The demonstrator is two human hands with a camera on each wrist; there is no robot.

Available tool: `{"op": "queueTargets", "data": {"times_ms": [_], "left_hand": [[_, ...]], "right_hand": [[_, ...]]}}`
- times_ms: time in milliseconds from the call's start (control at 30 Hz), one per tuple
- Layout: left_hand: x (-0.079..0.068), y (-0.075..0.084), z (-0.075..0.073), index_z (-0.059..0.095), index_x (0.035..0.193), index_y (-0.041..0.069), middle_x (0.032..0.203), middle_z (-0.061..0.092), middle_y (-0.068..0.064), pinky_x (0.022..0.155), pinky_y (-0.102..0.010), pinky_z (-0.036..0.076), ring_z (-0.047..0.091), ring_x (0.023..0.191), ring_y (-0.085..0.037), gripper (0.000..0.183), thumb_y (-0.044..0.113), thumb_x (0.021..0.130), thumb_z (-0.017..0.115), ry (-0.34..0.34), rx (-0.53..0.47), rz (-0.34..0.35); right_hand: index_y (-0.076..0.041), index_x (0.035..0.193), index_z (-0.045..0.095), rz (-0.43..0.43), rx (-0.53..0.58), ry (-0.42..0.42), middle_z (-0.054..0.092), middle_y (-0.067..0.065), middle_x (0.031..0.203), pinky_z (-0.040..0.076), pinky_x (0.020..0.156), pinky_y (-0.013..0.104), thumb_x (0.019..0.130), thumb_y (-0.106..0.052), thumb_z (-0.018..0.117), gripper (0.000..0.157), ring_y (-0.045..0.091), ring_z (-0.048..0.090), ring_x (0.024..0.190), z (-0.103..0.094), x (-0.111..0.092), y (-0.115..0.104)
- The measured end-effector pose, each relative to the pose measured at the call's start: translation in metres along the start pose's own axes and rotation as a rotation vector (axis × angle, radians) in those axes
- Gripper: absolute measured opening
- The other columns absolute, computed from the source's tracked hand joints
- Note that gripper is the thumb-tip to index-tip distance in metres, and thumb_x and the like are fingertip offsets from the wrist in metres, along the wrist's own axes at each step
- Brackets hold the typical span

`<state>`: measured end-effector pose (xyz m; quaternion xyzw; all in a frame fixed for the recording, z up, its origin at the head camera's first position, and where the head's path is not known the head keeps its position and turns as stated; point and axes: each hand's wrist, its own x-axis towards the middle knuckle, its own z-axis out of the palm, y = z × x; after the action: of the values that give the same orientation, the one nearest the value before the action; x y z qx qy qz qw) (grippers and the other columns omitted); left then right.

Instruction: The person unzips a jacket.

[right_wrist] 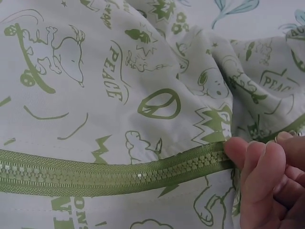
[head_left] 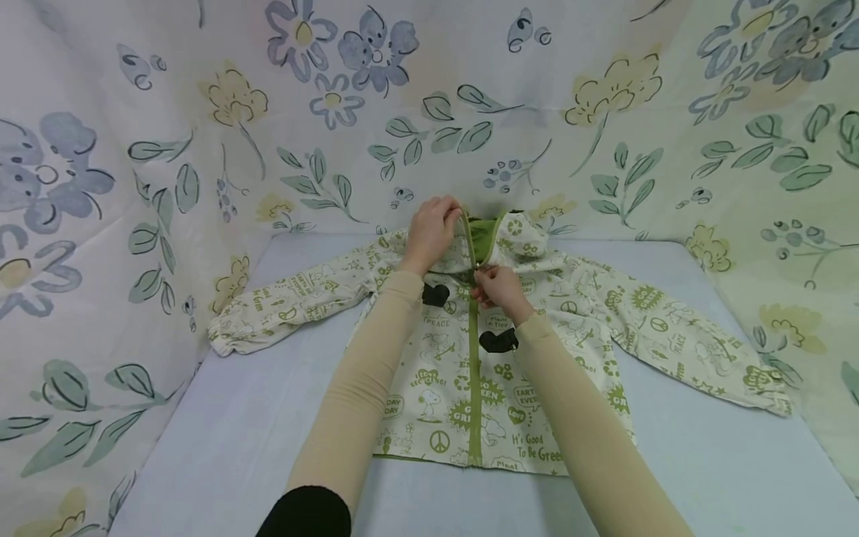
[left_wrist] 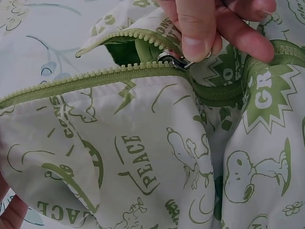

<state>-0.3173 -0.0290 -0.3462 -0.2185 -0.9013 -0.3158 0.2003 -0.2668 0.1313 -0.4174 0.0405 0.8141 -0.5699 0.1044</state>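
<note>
A white jacket point(head_left: 443, 373) with green print lies front up, sleeves spread to both sides. Its green zipper point(head_left: 475, 388) is joined from the hem up to near the collar, and the two edges part above the metal slider point(left_wrist: 174, 59). At the collar, my left hand point(head_left: 432, 233) grips the left edge of the opening; only some of its fingers point(left_wrist: 12, 212) show in the left wrist view. Thumb and fingers of my right hand point(head_left: 502, 289) pinch the zipper pull point(left_wrist: 186, 63). In the right wrist view the right hand hides the slider, and joined teeth run away from it.
The jacket rests on a pale table point(head_left: 268, 418). Floral cloth point(head_left: 443, 112) hangs behind and along both sides. One printed sleeve point(head_left: 295, 306) reaches left, the other sleeve point(head_left: 698, 343) right. A green lining point(head_left: 483, 237) shows inside the collar.
</note>
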Motion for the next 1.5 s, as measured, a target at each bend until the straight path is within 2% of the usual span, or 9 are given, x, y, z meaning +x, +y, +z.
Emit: {"op": "queueTargets", "data": {"times_ms": [100,200,333,467,667,800,1267,1500], "left_hand": [[0.000,0.000,-0.001,0.061,0.101,0.013,0.093,0.056,-0.002,0.078,-0.034,0.039,0.049,0.087,-0.018,0.019,0.024,0.099,0.046,0.030,-0.004,0.010],[0.000,0.000,-0.002,0.061,0.102,0.012,0.093,0.056,-0.002,0.077,-0.033,0.039,0.049,0.086,-0.018,0.019,0.024,0.099,0.046,0.058,-0.019,0.010],[0.000,-0.001,-0.001,0.061,0.102,0.012,0.093,0.055,-0.001,0.077,-0.033,0.039,0.050,0.087,-0.017,0.019,0.024,0.099,0.045,0.070,-0.026,-0.005],[0.001,-0.003,0.000,0.060,0.103,0.012,0.095,0.055,-0.001,0.078,-0.032,0.039,0.049,0.087,-0.017,0.020,0.024,0.100,0.044,0.084,-0.036,-0.017],[0.001,-0.004,0.000,0.059,0.103,0.010,0.096,0.053,-0.005,0.075,-0.033,0.040,0.049,0.084,-0.018,0.021,0.022,0.100,0.042,0.149,-0.078,-0.010],[0.001,-0.004,-0.001,0.059,0.102,0.009,0.095,0.052,-0.005,0.074,-0.032,0.040,0.048,0.082,-0.018,0.021,0.022,0.100,0.042,0.182,-0.102,-0.012],[0.004,-0.003,-0.005,0.057,0.102,0.007,0.093,0.051,-0.006,0.073,-0.032,0.040,0.047,0.080,-0.019,0.021,0.021,0.101,0.041,0.239,-0.104,-0.011],[0.004,-0.001,-0.007,0.057,0.103,0.007,0.094,0.051,-0.007,0.072,-0.032,0.040,0.048,0.079,-0.020,0.022,0.022,0.101,0.041,0.240,-0.111,-0.013]], "right_hand": [[0.003,0.080,0.064,-0.027,-0.022,0.001,0.065,0.012,0.069,0.050,0.052,0.032,0.098,-0.023,0.049,0.035,0.014,0.053,0.047,-0.001,0.001,0.001],[0.003,0.074,0.064,-0.035,-0.038,-0.002,0.065,0.014,0.071,0.042,0.046,0.031,0.098,-0.024,0.049,0.039,0.012,0.042,0.041,-0.001,0.002,0.002],[0.006,0.082,0.067,-0.010,-0.030,-0.018,0.066,0.018,0.075,0.034,0.045,0.031,0.098,-0.025,0.049,0.039,0.009,0.033,0.039,-0.001,0.006,0.005],[0.007,0.090,0.067,0.011,-0.009,-0.026,0.066,0.016,0.073,0.034,0.045,0.031,0.098,-0.024,0.050,0.036,0.009,0.034,0.039,-0.002,0.007,0.007],[0.007,0.095,0.065,0.011,0.008,-0.025,0.065,0.012,0.067,0.034,0.044,0.029,0.098,-0.022,0.050,0.032,0.009,0.037,0.038,0.000,0.004,0.006],[0.007,0.099,0.063,0.004,0.028,-0.025,0.064,0.014,0.066,0.032,0.042,0.028,0.097,-0.019,0.050,0.029,0.009,0.037,0.038,0.002,0.001,0.008],[0.007,0.098,0.062,-0.003,0.080,-0.040,0.062,0.016,0.065,0.032,0.042,0.028,0.097,-0.016,0.051,0.026,0.010,0.039,0.040,0.002,-0.002,0.011],[0.008,0.096,0.063,0.002,0.060,-0.040,0.061,0.008,0.060,0.033,0.043,0.028,0.097,-0.018,0.052,0.028,0.010,0.039,0.040,0.004,-0.004,0.012]]}}
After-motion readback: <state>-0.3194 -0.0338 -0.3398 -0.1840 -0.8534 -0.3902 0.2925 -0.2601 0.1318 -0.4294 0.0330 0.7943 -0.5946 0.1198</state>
